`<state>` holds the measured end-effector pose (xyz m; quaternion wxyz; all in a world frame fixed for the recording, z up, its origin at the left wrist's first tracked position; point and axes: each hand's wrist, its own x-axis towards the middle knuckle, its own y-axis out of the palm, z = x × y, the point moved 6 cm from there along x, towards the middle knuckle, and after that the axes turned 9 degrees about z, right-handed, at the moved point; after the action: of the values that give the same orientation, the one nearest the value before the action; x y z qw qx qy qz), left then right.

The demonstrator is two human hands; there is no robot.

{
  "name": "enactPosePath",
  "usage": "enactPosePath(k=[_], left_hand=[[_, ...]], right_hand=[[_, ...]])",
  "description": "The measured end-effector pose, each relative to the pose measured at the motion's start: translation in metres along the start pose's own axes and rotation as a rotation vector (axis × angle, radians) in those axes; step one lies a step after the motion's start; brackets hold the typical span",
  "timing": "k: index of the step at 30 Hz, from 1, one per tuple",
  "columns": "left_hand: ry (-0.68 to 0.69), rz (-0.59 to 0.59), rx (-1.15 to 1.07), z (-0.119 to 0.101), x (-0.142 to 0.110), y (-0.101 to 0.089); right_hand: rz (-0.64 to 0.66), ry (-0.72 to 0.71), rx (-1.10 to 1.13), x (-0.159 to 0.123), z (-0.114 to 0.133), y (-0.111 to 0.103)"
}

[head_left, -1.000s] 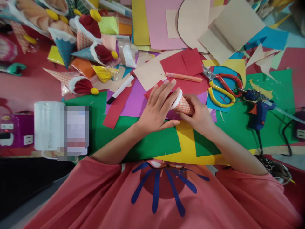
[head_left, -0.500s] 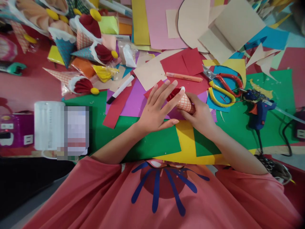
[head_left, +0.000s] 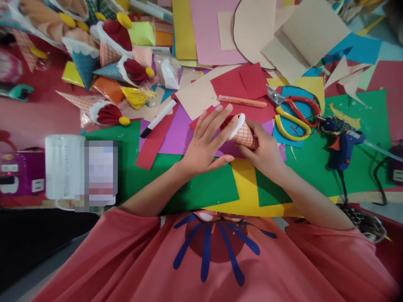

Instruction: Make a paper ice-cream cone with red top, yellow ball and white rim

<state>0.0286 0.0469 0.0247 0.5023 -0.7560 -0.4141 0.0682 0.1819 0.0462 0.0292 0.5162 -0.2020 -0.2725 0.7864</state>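
A paper ice cream cone point(head_left: 244, 137) with an orange checked pattern and a white rim is gripped by my right hand point(head_left: 267, 153), whose fingers wrap round its pointed end. Dark red filling shows at the cone's mouth, partly hidden by fingers. My left hand point(head_left: 206, 142) lies open across that mouth, fingers stretched out and the index finger close to the white rim. Whether the left fingers press on the filling I cannot tell. Just beyond the hands an orange pen point(head_left: 242, 101) lies on red paper point(head_left: 239, 82).
Red-and-yellow-handled scissors point(head_left: 296, 113) and a blue glue gun point(head_left: 344, 144) lie to the right. A marker point(head_left: 159, 118) lies left of my hands. Several finished paper cones point(head_left: 82, 58) crowd the upper left. A white box-shaped device point(head_left: 64, 165) sits at the left, and beige paper point(head_left: 255, 33) lies at the back.
My left hand has shifted slightly left, its fingers drawing back from the cone's mouth, so more of the white rim shows. The right hand holds the cone almost unmoved.
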Motion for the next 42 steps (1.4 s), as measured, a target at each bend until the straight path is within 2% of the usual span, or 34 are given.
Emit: enactPosePath(k=[5,9,12,24,29,34,42], left_hand=[[0.013,-0.017,0.023,0.0009,-0.0006,-0.0033],[0.005,-0.057,0.004,0.0022,0.0001,-0.0058],[-0.018,-0.043,0.013,0.002,0.0009,-0.0038],[-0.005,-0.056,0.082,-0.001,0.0002,-0.0069],[-0.015,-0.053,0.083,-0.0021,0.001,-0.0051],[0.035,-0.077,0.12,-0.0057,0.0007,-0.0079],[-0.022,-0.055,0.063,-0.0014,0.0001,-0.0046]], right_hand=[[-0.027,-0.027,-0.019,-0.0013,0.003,-0.0014],[-0.036,-0.102,-0.081,-0.0027,0.0066,-0.0008],[-0.042,-0.136,-0.136,-0.0036,0.0065,0.0003],[-0.021,-0.114,-0.265,-0.0053,0.005,0.0009],[-0.066,-0.114,-0.301,-0.0051,0.0042,-0.0011],[-0.099,-0.121,-0.325,-0.005,0.006,-0.002],[-0.024,-0.119,-0.462,-0.006,0.0078,0.001]])
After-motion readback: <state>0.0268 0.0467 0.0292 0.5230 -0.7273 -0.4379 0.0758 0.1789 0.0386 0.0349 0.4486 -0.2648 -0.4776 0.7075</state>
